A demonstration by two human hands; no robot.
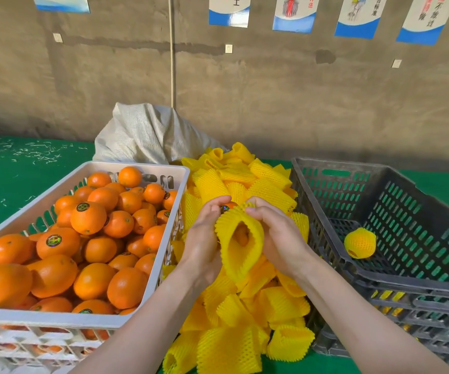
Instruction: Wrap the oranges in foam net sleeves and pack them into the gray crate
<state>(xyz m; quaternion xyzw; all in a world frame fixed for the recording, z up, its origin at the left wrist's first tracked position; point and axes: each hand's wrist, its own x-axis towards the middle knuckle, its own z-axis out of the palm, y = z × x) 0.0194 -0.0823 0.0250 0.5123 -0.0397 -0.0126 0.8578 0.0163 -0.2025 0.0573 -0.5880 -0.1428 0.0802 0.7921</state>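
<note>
Both hands meet over the middle of the pile of yellow foam net sleeves (247, 314). My left hand (204, 238) holds an orange (228, 205) with a dark sticker, partly inside a yellow sleeve (240, 252). My right hand (280, 236) grips that sleeve's upper edge. The sleeve's open end faces me and orange skin shows inside. A white crate (64, 321) on the left is full of loose oranges (88, 217). The gray crate (396, 279) on the right holds one wrapped orange (359, 242).
A white woven sack (147, 133) lies behind the sleeve pile. The gray crate stands on other stacked dark crates. The table has a green cover (15, 171) with white shreds scattered at the far left. A concrete wall with posters stands behind.
</note>
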